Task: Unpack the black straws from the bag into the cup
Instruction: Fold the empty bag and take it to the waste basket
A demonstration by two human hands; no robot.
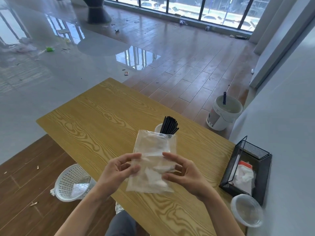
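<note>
A clear plastic bag is held upright above the wooden table. My left hand pinches its left edge and my right hand grips its right side. The bag looks flat, with no straws visible inside. Behind it stands a white cup, mostly hidden by the bag's top edge. A bundle of black straws sticks up out of the cup, leaning right.
A black mesh basket with tissues sits at the table's right edge, and a clear plastic lid or bowl lies near it. On the floor to the left stands a white perforated bin. A white bucket stands by the wall.
</note>
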